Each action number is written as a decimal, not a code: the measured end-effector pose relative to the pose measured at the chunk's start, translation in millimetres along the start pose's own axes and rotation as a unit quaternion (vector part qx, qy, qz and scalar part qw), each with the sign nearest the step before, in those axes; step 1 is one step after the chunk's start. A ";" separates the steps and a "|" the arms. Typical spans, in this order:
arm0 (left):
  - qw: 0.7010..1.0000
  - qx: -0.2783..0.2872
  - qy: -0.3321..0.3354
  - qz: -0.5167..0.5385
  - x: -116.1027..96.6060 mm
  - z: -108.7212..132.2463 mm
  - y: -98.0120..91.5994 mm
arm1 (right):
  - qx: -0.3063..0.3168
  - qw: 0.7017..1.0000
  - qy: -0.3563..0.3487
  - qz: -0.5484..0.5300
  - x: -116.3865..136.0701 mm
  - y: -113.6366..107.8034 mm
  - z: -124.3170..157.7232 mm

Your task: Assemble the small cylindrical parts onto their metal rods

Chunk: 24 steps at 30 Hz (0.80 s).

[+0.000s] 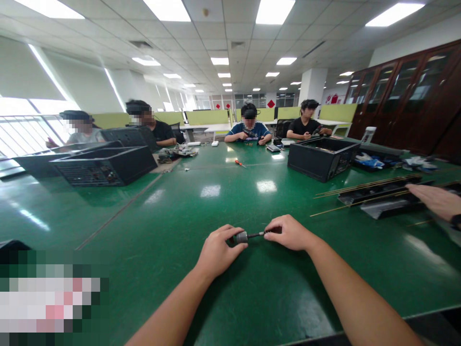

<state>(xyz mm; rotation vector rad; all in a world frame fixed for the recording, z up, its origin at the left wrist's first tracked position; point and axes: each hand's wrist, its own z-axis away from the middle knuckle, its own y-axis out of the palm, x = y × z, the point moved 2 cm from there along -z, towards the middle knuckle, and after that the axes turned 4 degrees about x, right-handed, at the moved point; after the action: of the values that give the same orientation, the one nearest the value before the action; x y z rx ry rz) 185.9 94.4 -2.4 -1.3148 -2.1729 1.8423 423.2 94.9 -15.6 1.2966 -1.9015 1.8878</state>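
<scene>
Both ends of a metal tool [249, 235] are held over a green table [173, 206], left hand [219, 247] gripping its grey cylinder [242, 237], right hand [289, 233] pinching its shaft [256, 234].

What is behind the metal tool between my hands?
Behind the metal tool is the green table, with an orange screwdriver farther back. Your left hand and right hand partly cover the tool's ends, so whatever sits directly behind them can't be seen.
</scene>
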 end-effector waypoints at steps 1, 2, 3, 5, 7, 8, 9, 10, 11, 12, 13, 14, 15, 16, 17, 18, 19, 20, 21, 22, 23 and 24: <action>1.000 0.000 -0.002 0.000 0.1 -0.1 -0.2 | 0.000 1.000 0.001 0.000 -0.2 0.0 0.0; 1.000 0.001 -0.004 0.001 0.2 -0.2 -0.3 | -0.001 1.000 0.002 0.001 -0.6 0.1 -0.1; 1.000 0.001 -0.006 0.001 0.4 -0.2 -0.5 | 0.000 1.000 0.004 0.001 -1.0 0.3 -0.1; 1.000 0.000 -0.010 0.000 0.9 -0.4 -0.6 | 0.004 1.000 0.005 0.002 -1.8 0.7 -0.1; 1.000 -0.002 -0.014 0.000 2.0 -0.9 -0.2 | 0.011 1.000 0.006 0.000 -2.7 1.1 -0.2; 1.000 -0.005 -0.019 0.003 3.0 -1.2 0.2 | 0.013 1.000 0.007 -0.001 -3.1 1.2 -0.3; 1.000 -0.008 -0.028 0.007 4.4 -1.7 0.7 | 0.015 1.000 0.008 -0.001 -3.6 1.2 -0.5; 0.999 -0.010 -0.043 0.015 6.3 -2.1 1.3 | 0.015 1.000 0.011 -0.002 -4.2 1.2 -0.6; 0.997 -0.013 -0.065 0.026 8.5 -2.6 1.8 | 0.015 1.000 0.014 -0.001 -4.8 1.2 -0.6; 0.995 -0.014 -0.090 0.040 10.7 -2.9 2.2 | 0.014 1.000 0.018 -0.001 -5.4 1.1 -0.6; 0.992 -0.012 -0.112 0.057 12.8 -3.1 2.3 | 0.013 1.000 0.022 0.000 -6.0 1.2 -0.5; 0.989 -0.008 -0.128 0.076 14.2 -3.2 2.0 | 0.014 1.000 0.026 0.000 -6.5 1.4 -0.4; 0.987 -0.002 -0.134 0.093 14.8 -3.3 1.5 | 0.014 0.999 0.029 0.001 -7.0 1.6 -0.2; 0.986 0.006 -0.131 0.104 14.7 -3.4 0.7 | 0.016 0.999 0.031 0.000 -7.5 1.9 0.0; 0.987 0.013 -0.120 0.105 13.9 -3.4 -0.3 | 0.017 0.999 0.033 -0.001 -7.8 2.2 0.1; 0.990 0.016 -0.103 0.098 12.5 -3.5 -1.3 | 0.018 0.999 0.034 -0.002 -8.1 2.5 0.1; 0.993 0.015 -0.085 0.084 11.0 -3.5 -2.1 | 0.019 0.999 0.034 -0.003 -8.3 2.6 0.0; 0.995 0.012 -0.069 0.068 9.6 -3.6 -2.5 | 0.019 0.999 0.034 -0.004 -8.5 2.6 -0.2; 0.997 0.005 -0.056 0.053 8.3 -3.8 -2.6 | 0.019 0.999 0.033 -0.006 -8.7 2.6 -0.4; 0.998 -0.003 -0.046 0.044 7.4 -4.2 -2.5 | 0.020 0.999 0.034 -0.008 -8.9 2.6 -0.7; 0.998 -0.013 -0.042 0.039 7.0 -4.6 -2.6 | 0.020 0.999 0.034 -0.009 -9.2 2.7 -1.0; 0.998 -0.022 -0.039 0.036 6.8 -5.1 -3.1 | 0.021 0.999 0.035 -0.010 -9.6 2.9 -1.2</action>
<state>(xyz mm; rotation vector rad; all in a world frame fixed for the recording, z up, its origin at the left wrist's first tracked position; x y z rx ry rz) 182.3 102.6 -1.7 -1.3691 -2.2465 1.9138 426.6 99.7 -23.8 1.2392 -1.8170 1.9468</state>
